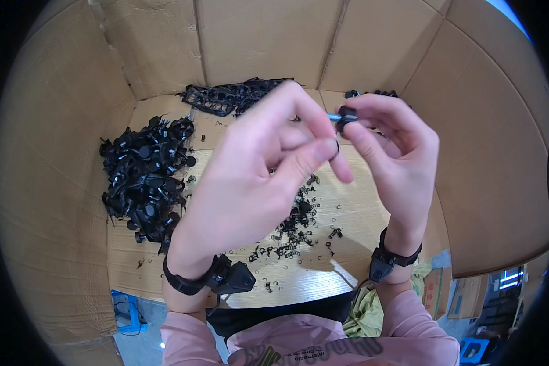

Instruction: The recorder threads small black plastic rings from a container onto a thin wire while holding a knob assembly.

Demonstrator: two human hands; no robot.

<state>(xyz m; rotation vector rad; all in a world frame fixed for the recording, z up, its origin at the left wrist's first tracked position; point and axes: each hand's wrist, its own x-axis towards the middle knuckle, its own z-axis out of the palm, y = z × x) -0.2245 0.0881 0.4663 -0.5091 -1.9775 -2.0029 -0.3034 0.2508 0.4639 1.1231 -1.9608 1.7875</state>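
Above the table, my right hand (405,149) grips a black knob screw (348,116) between thumb and fingers. Its bluish metal shank points left, toward my other hand. My left hand (256,165) is closed in a pinch, and a small dark, thin piece (335,150) shows at its thumb and fingertip; its exact shape is blurred. The two hands are close together, with the left fingers just below and left of the screw. On the table under them lies a scatter of small black rings and scraps (296,222), partly hidden by my left hand.
A big heap of black knob-like parts (146,174) lies on the left. Black perforated netting-like material (226,97) sits at the back, and a few more dark parts (372,94) are behind my right hand. Cardboard walls (262,43) enclose the wooden table (366,213).
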